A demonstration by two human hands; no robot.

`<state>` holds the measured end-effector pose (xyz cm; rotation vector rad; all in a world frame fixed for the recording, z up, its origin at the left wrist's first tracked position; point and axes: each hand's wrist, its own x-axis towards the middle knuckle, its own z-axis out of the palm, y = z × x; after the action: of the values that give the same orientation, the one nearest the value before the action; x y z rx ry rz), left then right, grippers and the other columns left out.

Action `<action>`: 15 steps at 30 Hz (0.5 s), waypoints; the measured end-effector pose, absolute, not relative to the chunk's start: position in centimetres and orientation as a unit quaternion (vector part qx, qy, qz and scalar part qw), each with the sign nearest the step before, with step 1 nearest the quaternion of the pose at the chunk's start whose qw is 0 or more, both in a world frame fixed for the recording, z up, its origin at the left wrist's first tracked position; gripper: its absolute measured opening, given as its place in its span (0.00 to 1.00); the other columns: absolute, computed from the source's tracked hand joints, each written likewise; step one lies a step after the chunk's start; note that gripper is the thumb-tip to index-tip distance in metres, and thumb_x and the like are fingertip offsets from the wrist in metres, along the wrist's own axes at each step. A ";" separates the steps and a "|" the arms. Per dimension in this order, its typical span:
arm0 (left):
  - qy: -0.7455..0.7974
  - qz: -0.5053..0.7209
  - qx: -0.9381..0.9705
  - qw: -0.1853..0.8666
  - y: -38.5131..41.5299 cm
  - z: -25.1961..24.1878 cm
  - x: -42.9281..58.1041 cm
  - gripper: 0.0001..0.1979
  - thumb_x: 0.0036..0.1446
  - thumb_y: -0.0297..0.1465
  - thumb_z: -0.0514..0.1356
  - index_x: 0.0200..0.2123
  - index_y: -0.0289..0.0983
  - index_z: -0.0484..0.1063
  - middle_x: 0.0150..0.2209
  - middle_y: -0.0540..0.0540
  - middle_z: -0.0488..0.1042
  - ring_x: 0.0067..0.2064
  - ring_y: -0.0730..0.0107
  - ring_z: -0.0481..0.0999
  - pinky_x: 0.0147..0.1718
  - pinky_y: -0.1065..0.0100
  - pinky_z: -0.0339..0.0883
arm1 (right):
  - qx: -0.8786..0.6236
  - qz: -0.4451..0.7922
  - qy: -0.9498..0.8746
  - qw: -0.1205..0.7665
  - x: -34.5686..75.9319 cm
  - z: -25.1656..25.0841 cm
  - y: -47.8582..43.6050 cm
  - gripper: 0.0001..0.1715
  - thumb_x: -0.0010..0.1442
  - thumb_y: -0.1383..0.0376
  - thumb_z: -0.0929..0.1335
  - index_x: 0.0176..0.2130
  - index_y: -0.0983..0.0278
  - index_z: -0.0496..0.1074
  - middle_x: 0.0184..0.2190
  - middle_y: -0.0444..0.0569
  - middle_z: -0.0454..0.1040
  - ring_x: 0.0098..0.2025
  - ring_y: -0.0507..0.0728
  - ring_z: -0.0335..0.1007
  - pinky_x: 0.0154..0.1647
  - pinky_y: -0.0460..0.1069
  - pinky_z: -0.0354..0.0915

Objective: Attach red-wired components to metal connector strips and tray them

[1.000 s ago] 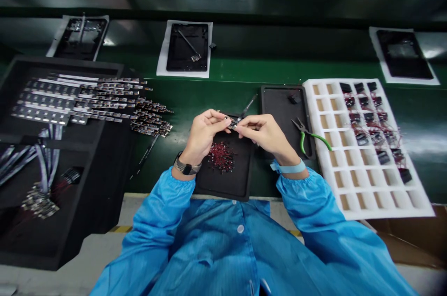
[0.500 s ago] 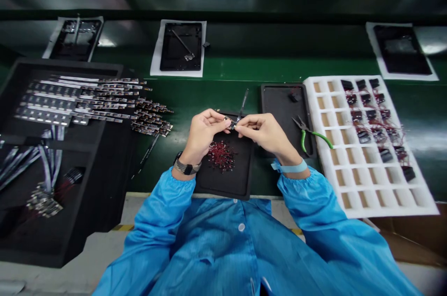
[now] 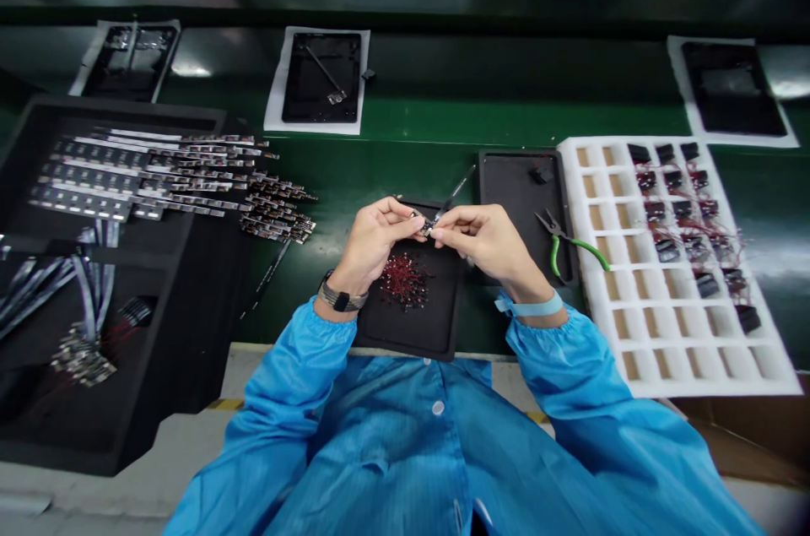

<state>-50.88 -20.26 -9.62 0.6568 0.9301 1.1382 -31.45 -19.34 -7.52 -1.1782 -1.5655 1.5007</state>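
My left hand (image 3: 383, 239) and my right hand (image 3: 484, 240) meet above a small black tray (image 3: 436, 325), thumbs and fingertips pinched close together. Between them is a small circuit board (image 3: 425, 224) with a thin flat strip (image 3: 460, 186) reaching up and to the right. Both hands grip this board; its finer parts are hidden by the fingers. Below, a heap of small parts with red wires (image 3: 405, 280) lies in the tray.
At left, a large black bin (image 3: 158, 283) holds rows of ribbon-cable boards (image 3: 94, 173). To the right stand another black tray (image 3: 506, 181), green-handled pliers (image 3: 557, 242) and a white foam tray (image 3: 696, 376) with black wired parts. A tablet shell (image 3: 322, 80) lies at the back.
The thin strip on the board has swung further to the right. Both hands keep their pinch on the board, and the whole view has shifted slightly.
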 end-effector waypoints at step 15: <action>0.427 0.514 0.298 0.682 -20.4 -9.8 -51.0 0.21 0.40 0.34 0.81 0.29 0.34 0.74 0.29 0.47 0.80 0.28 0.72 0.80 0.34 0.68 0.77 | -0.449 0.597 -0.581 0.323 -31.6 -8.3 -19.3 0.23 0.57 0.49 0.79 0.35 0.67 0.81 0.26 0.50 0.80 0.20 0.49 0.64 0.20 0.46 0.60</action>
<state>-50.96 -20.41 -9.84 0.6685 0.9568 1.1527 -31.62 -19.31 -8.27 -1.1796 -1.5244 1.5680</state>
